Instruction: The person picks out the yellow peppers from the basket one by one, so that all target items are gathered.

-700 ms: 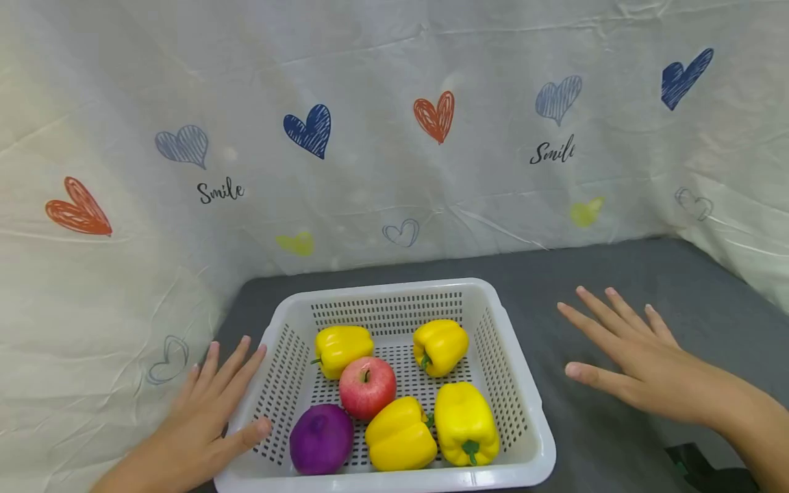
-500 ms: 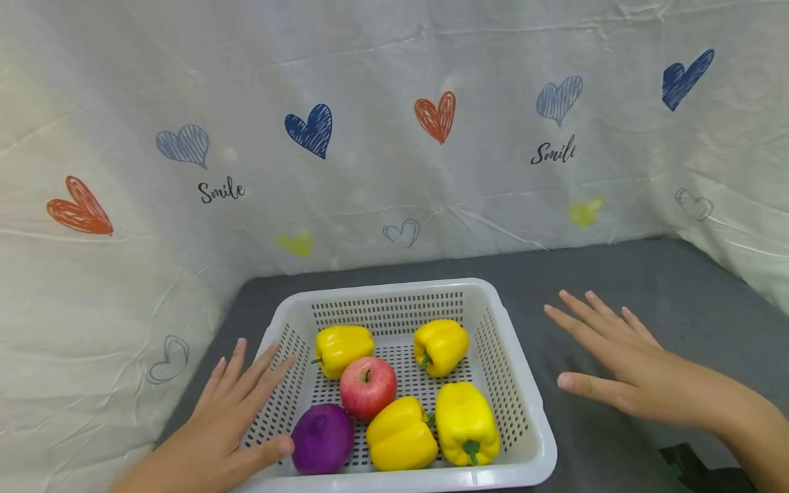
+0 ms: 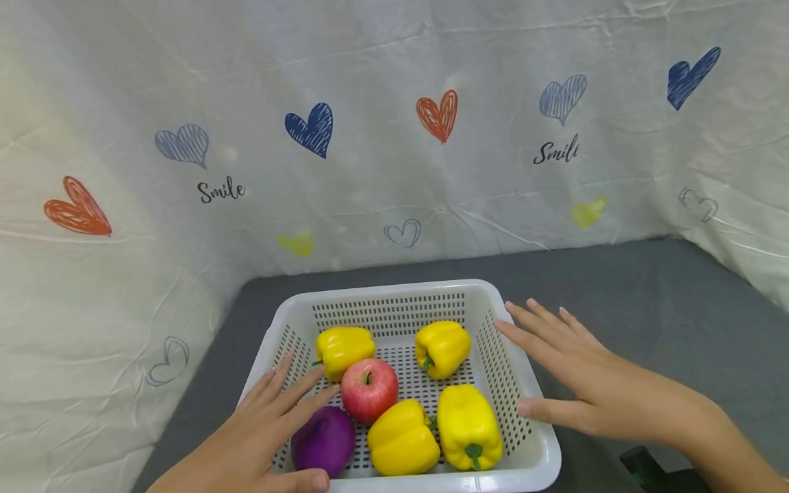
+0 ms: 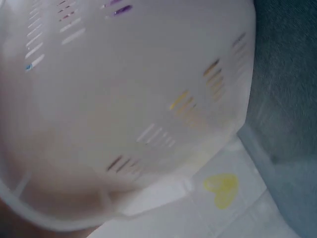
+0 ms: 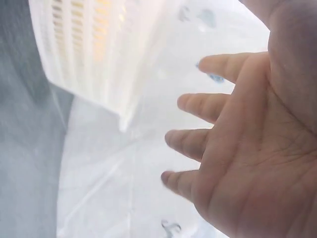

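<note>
A white perforated plastic basket (image 3: 444, 483) stands on the dark grey table. Inside are several yellow bell peppers (image 3: 470, 428), a red apple (image 3: 368, 397) and a round purple vegetable (image 3: 322, 441). My left hand (image 3: 259, 424) is spread above the basket's left side, partly covering the purple vegetable in the head view. Over the right rim reaches my right hand (image 3: 585, 383), its fingers straight and apart; its palm shows bare in the right wrist view. Neither hand holds anything. The left wrist view is filled mainly by the basket's outer wall (image 4: 109, 99).
Dark grey cloth (image 3: 647, 294) covers the table around the basket. A pale curtain (image 3: 370, 192) printed with hearts and "Smile" hangs behind and at the sides. Near my right wrist is a black object (image 3: 644, 469), partly cut off by the frame's lower edge.
My left hand has moved right, from the left rim to above the basket. My right hand has come left from over the table to the right rim. The basket's contents stay put.
</note>
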Demonstrator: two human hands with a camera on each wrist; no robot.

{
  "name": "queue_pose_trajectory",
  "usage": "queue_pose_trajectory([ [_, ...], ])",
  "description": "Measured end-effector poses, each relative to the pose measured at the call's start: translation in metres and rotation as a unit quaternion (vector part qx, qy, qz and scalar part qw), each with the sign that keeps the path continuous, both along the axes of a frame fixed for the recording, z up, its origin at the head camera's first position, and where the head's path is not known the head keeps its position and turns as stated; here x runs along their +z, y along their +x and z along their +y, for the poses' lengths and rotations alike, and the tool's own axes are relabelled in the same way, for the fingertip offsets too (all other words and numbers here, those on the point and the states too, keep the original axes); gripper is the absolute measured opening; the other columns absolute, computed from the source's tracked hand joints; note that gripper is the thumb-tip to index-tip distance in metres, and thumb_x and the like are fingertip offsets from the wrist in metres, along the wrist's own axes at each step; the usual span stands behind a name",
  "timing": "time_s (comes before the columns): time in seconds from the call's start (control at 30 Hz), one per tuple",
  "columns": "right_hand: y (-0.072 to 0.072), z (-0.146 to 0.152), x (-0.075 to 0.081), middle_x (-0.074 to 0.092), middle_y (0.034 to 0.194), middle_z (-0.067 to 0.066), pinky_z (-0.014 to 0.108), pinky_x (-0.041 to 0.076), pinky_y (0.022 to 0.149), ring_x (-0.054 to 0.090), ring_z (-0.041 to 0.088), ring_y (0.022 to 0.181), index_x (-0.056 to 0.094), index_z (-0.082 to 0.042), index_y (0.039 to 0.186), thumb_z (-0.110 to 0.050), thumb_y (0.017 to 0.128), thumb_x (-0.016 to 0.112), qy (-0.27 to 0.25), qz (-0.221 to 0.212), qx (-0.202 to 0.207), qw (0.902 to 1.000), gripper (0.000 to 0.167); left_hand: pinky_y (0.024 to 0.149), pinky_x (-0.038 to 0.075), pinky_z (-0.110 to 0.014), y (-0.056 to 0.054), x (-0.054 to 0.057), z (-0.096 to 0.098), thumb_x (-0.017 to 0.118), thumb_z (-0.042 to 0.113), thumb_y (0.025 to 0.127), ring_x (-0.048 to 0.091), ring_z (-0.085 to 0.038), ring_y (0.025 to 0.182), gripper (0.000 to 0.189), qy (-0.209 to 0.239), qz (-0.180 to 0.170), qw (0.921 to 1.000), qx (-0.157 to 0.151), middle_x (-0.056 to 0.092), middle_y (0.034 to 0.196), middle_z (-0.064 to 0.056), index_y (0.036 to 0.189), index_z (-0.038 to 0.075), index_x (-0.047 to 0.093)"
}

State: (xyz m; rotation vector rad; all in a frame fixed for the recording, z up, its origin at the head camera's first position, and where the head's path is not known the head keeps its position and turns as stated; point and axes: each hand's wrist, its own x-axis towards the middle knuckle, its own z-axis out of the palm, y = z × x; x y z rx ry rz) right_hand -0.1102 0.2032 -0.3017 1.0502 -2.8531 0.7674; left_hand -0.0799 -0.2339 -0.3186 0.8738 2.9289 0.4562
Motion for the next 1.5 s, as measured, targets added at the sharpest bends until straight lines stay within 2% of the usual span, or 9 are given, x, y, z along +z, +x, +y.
queue_pose_trajectory([
  [0.13, 0.000, -0.013, -0.005, 0.013, 0.167, -0.004, 0.059, 0.026, 0.112, 0.014, 0.029, 0.151, 0.022, -0.034, 0.160, -0.053, 0.093, 0.066, 0.000, -0.011, 0.028, 0.9996, 0.083, 0.107, 0.020, -0.072, -0.002, -0.003, 0.003, 0.057, 0.072, 0.085, 0.022, -0.044, 0.146, 0.079, -0.034, 0.011, 0.9993, -0.014, 0.040, 0.157, 0.001, 0.155, 0.038, 0.038],
  [0.2, 0.000, -0.018, -0.007, 0.013, 0.167, -0.004, 0.057, 0.037, 0.106, 0.020, 0.026, 0.150, 0.022, -0.033, 0.161, -0.046, 0.093, 0.069, -0.006, -0.014, 0.049, 0.9987, 0.083, 0.106, 0.025, -0.071, -0.003, -0.005, 0.004, 0.056, 0.071, 0.086, 0.024, -0.042, 0.146, 0.079, -0.043, 0.027, 0.9984, -0.025, 0.041, 0.156, 0.001, 0.155, 0.037, 0.038],
  [0.27, 0.000, -0.023, -0.010, 0.013, 0.166, -0.004, 0.048, 0.042, 0.105, 0.024, 0.023, 0.148, 0.023, -0.031, 0.160, -0.034, 0.092, 0.074, -0.018, -0.018, 0.074, 0.9969, 0.085, 0.104, 0.029, -0.070, -0.002, -0.006, 0.005, 0.056, 0.071, 0.087, 0.024, -0.041, 0.146, 0.079, -0.044, 0.041, 0.9977, -0.033, 0.042, 0.156, 0.002, 0.155, 0.036, 0.038],
  [0.43, -0.004, -0.038, -0.013, 0.018, 0.166, -0.002, 0.043, 0.045, 0.103, 0.031, 0.023, 0.145, 0.029, -0.034, 0.158, -0.013, 0.085, 0.079, -0.020, -0.035, 0.113, 0.9927, 0.091, 0.104, 0.031, -0.068, -0.003, -0.007, 0.004, 0.056, 0.071, 0.087, 0.024, -0.038, 0.147, 0.080, -0.047, 0.051, 0.9970, -0.035, 0.043, 0.154, 0.003, 0.155, 0.035, 0.038],
  [0.57, -0.006, -0.047, -0.015, 0.023, 0.164, -0.001, 0.047, 0.048, 0.099, 0.036, 0.024, 0.143, 0.033, -0.037, 0.155, -0.018, 0.082, 0.082, 0.009, -0.031, 0.118, 0.9924, 0.091, 0.103, 0.034, -0.066, -0.002, -0.009, 0.004, 0.057, 0.071, 0.087, 0.027, -0.037, 0.146, 0.079, -0.048, 0.069, 0.9956, -0.041, 0.045, 0.153, 0.003, 0.154, 0.033, 0.042],
  [0.7, -0.007, -0.053, -0.018, 0.029, 0.162, -0.004, 0.053, 0.046, 0.100, 0.034, 0.021, 0.144, 0.038, -0.036, 0.154, -0.027, 0.078, 0.086, 0.045, 0.002, 0.124, 0.9913, 0.091, 0.102, 0.035, -0.065, -0.001, -0.011, 0.003, 0.056, 0.072, 0.087, 0.031, -0.036, 0.144, 0.077, -0.052, 0.080, 0.9944, -0.045, 0.047, 0.151, 0.004, 0.152, 0.032, 0.046],
  [0.8, -0.007, -0.057, -0.019, 0.034, 0.160, -0.005, 0.057, 0.043, 0.102, 0.035, 0.020, 0.143, 0.043, -0.035, 0.152, -0.032, 0.076, 0.087, 0.068, 0.022, 0.123, 0.9898, 0.088, 0.103, 0.035, -0.064, -0.001, -0.011, 0.003, 0.055, 0.072, 0.087, 0.032, -0.034, 0.144, 0.076, -0.053, 0.076, 0.9947, -0.045, 0.047, 0.151, 0.005, 0.152, 0.033, 0.046],
  [1.1, -0.011, -0.067, -0.019, 0.044, 0.153, -0.007, 0.059, 0.035, 0.107, 0.039, 0.022, 0.141, 0.052, -0.036, 0.146, -0.033, 0.074, 0.086, 0.112, 0.001, 0.104, 0.9882, 0.080, 0.104, 0.033, -0.064, -0.003, -0.009, 0.003, 0.055, 0.073, 0.087, 0.032, -0.032, 0.145, 0.074, -0.052, 0.054, 0.9965, -0.035, 0.047, 0.152, 0.006, 0.149, 0.033, 0.049],
  [1.5, -0.016, -0.076, -0.024, 0.049, 0.149, -0.003, 0.054, 0.042, 0.101, 0.046, 0.024, 0.132, 0.053, -0.030, 0.145, -0.036, 0.071, 0.090, 0.168, 0.051, 0.120, 0.9772, 0.084, 0.105, 0.030, -0.065, -0.002, -0.006, 0.004, 0.054, 0.072, 0.088, 0.030, -0.030, 0.146, 0.070, -0.044, 0.033, 0.9982, -0.026, 0.048, 0.150, 0.009, 0.146, 0.034, 0.053],
])
